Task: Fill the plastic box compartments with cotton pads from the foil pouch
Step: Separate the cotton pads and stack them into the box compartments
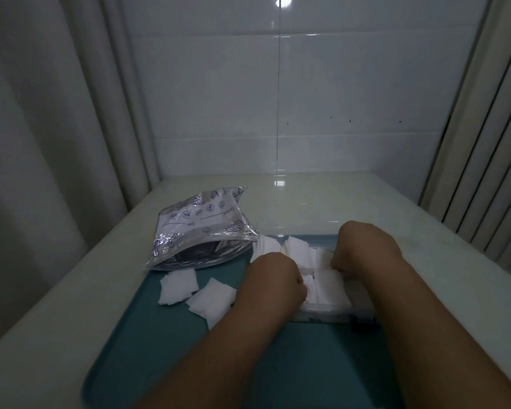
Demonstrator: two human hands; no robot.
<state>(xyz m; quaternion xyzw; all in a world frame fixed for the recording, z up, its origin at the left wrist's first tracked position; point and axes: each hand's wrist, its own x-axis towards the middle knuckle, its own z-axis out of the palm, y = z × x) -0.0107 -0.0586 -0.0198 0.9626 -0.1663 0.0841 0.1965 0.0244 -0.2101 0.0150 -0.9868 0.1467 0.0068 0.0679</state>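
Observation:
A clear plastic box [326, 315] lies on a teal tray [148, 343], its compartments packed with white cotton pads [303, 250]. My left hand [273, 280] is curled over the box's left side, fingers pressed into the pads. Over the right side my right hand [363, 246] is curled the same way, fingertips on the pads. An open silver foil pouch [202, 228] with printed icons lies left of the box, its mouth facing me. Two loose heaps of cotton pads [179, 286] [211, 301] rest on the tray in front of the pouch.
The tray sits on a pale glossy table [337, 196] against a white tiled wall. Light curtains [42, 143] hang at the left, and more folds [490, 160] hang at the right.

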